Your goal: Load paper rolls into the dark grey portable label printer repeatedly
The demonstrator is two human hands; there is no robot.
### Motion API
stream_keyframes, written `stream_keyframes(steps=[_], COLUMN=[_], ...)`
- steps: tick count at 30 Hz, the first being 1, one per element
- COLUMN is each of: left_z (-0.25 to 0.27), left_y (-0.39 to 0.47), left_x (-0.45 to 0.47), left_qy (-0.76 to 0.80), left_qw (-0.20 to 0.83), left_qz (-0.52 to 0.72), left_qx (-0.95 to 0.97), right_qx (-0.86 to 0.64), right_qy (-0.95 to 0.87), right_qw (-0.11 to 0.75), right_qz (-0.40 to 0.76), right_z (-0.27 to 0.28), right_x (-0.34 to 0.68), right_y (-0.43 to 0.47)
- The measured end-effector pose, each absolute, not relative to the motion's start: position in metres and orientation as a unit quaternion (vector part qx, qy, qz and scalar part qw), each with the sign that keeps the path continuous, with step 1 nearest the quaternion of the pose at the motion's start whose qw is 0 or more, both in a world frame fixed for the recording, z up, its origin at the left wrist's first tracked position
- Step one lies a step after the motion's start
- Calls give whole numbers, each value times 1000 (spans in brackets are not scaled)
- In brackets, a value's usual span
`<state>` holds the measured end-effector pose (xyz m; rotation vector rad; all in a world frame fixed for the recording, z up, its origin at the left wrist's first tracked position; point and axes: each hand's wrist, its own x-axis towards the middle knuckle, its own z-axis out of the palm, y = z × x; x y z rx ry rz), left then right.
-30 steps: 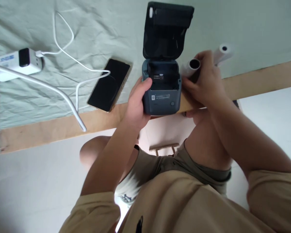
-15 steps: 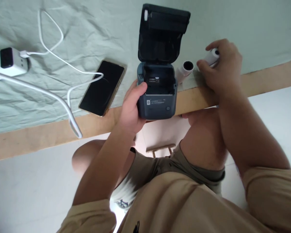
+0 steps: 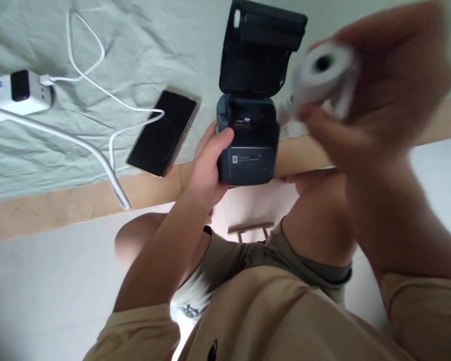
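Note:
My left hand is wrapped round the left side of a dark blue label printer, thumb on its top edge. The printer's black lid is flipped up, and its paper bay shows no roll. On the right, my right hand, blurred by motion, grips a white paper roll with a dark core hole facing me. The roll is raised, close to the lid's right side and apart from it. Behind it, another white object stands on the cloth beside the printer, mostly hidden.
A black smartphone lies left of the printer, with a white cable across it. Farther left is a white power strip with a plug. The green cloth ends at a wooden table edge; my legs are below.
My right hand has lifted the white paper roll off the cloth and brought it up, nearer the camera. My left hand still holds the open printer. The whole view has shifted slightly.

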<state>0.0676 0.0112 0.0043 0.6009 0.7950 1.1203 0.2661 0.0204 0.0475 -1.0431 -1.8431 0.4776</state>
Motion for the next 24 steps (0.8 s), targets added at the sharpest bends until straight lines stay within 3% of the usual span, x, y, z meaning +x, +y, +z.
stream_keyframes(steps=[3, 6, 10, 15, 20, 24], left_z=[8, 10, 11, 15, 14, 12], left_y=[10, 9, 9, 10, 10, 10], left_x=[70, 71, 70, 69, 66, 63], left_qy=[356, 347, 358, 346, 349, 388], left_qw=[728, 731, 741, 738, 732, 713], left_qz=[519, 522, 507, 531, 514, 490], left_qx=[274, 269, 255, 230, 279, 317], right_qx=[-400, -431, -439, -365, -288, -449], right_qy=[-821, -822, -827, -819, -870, -739], right_qw=[407, 370, 351, 440, 393, 461], right_qz=[9, -39, 17, 42, 80, 198], right_z=[45, 40, 37, 32, 31, 36], right_x=[234, 223, 229, 236, 241, 243], right_y=[28, 33, 34, 25, 16, 19])
